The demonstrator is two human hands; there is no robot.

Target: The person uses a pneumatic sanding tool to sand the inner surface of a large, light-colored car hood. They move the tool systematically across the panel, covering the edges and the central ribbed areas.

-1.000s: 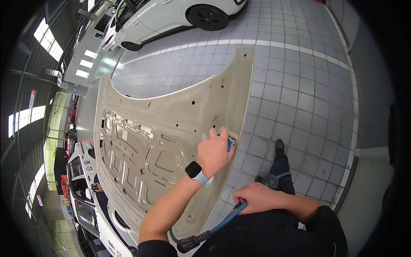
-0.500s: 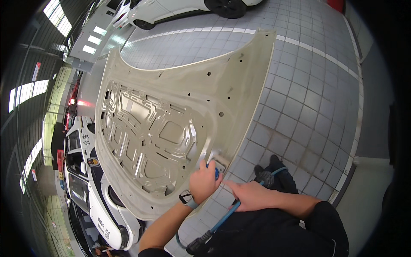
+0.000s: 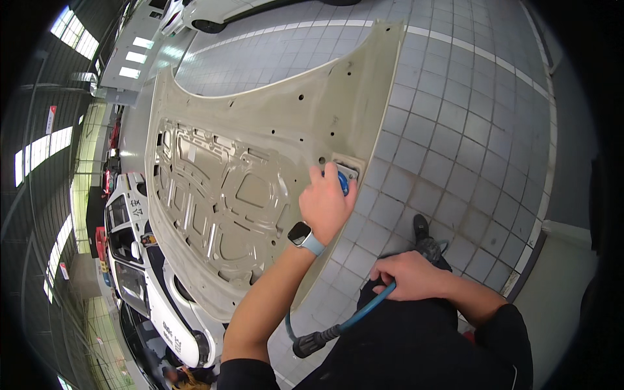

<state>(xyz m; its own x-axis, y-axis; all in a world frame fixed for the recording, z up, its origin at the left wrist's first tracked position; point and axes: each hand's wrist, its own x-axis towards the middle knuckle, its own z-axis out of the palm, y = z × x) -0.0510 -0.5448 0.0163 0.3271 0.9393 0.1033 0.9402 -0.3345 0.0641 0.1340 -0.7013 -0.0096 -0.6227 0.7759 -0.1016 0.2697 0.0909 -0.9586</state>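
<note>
A large beige car hood (image 3: 260,117) lies with its ribbed, cut-out underside facing up. My left hand (image 3: 324,207), with a watch on its wrist, is closed over a blue sander (image 3: 344,184) with a flat rectangular pad. The pad rests on the smooth border of the hood near its right edge. Lower right, my right hand (image 3: 415,275) curls around a blue air hose (image 3: 365,313), off the panel. A dark coupling (image 3: 309,344) joins the hose; beyond it the hose runs up behind my left forearm, where its far end is hidden.
A white car with dark markings (image 3: 175,325) stands close to the hood's left side. Another white car (image 3: 240,10) is at the far side. Grey floor tiles (image 3: 448,149) run along the right up to a wall (image 3: 572,260). My shoe (image 3: 421,227) shows below the hood's edge.
My left hand has pushed the sander up along the hood's right border, away from me. My right hand has drawn back to the right with the hose. The view has shifted slightly.
</note>
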